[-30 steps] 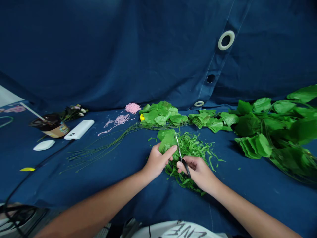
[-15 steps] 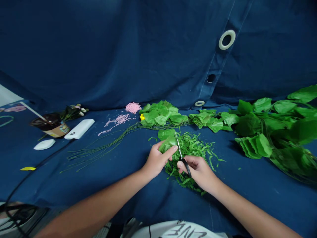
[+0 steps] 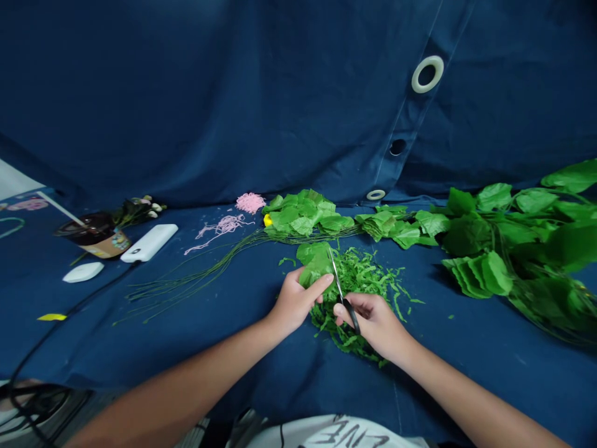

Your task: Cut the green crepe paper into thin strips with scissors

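Between thumb and fingers, my left hand (image 3: 296, 302) pinches a green leaf piece (image 3: 315, 258). My right hand (image 3: 373, 320) grips black-handled scissors (image 3: 347, 308), whose blades point up along the right edge of that leaf. Beneath both hands lies a heap of curly green clippings (image 3: 366, 277) on the blue cloth (image 3: 224, 361). Just behind are stacked green leaves (image 3: 301, 213) with a yellow bit (image 3: 267, 220) at their left end. Long thin green stems (image 3: 200, 274) trail out to the left.
At the left are a dark drink cup (image 3: 105, 239) with a straw, a white device (image 3: 152, 242) with a black cable, and a white case (image 3: 84, 272). Pink threads (image 3: 250, 203) lie at the back. Large leafy bunches (image 3: 485, 236) fill the right side.
The leaf in my left hand has tilted slightly beside the scissor blades. Both hands stay in nearly the same place.
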Demonstrator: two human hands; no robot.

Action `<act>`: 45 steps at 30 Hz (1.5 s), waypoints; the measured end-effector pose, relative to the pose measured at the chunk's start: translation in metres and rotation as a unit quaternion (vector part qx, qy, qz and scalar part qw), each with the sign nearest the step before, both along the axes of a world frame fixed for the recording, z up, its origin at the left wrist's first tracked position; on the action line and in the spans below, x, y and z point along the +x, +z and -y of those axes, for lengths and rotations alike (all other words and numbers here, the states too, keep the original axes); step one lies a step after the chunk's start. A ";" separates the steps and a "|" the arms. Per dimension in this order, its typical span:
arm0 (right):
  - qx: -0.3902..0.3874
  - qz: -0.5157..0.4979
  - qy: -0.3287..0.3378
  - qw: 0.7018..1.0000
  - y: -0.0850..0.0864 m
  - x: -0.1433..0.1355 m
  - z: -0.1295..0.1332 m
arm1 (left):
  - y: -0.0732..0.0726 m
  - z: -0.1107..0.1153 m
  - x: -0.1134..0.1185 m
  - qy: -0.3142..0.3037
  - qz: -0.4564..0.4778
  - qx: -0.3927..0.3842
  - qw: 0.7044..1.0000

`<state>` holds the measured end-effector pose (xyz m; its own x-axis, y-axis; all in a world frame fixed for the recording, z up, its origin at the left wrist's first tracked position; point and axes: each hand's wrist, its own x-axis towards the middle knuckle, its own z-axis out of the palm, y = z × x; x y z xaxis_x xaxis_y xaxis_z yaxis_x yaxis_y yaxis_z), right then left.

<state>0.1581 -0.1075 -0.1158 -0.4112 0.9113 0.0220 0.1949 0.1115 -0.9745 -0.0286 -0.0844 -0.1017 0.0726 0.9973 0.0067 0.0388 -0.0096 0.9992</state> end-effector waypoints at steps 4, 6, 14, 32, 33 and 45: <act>0.001 -0.010 -0.004 1.000 0.002 -0.001 0.000 | 0.003 0.000 0.000 -0.007 0.009 0.004 1.000; -0.001 -0.018 -0.006 1.000 0.003 -0.001 0.000 | 0.004 0.000 0.000 -0.026 0.013 0.005 1.000; -0.001 0.000 -0.005 1.000 0.001 -0.001 0.000 | 0.003 -0.002 0.000 0.012 0.016 0.006 1.000; -0.012 -0.014 0.004 1.000 0.004 -0.001 0.001 | 0.004 0.000 -0.001 -0.003 -0.007 0.057 0.998; -0.013 -0.019 0.003 1.000 0.004 -0.001 0.001 | 0.004 0.000 -0.001 -0.003 -0.005 0.062 0.998; -0.008 0.003 0.008 1.000 0.001 0.000 0.000 | 0.000 -0.002 -0.002 -0.002 -0.007 0.050 0.999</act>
<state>0.1579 -0.1077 -0.1146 -0.4260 0.9047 0.0043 0.1997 0.0987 -0.9749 -0.0307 -0.0822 -0.1015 0.0772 0.9914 0.1054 0.0531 -0.1096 0.9926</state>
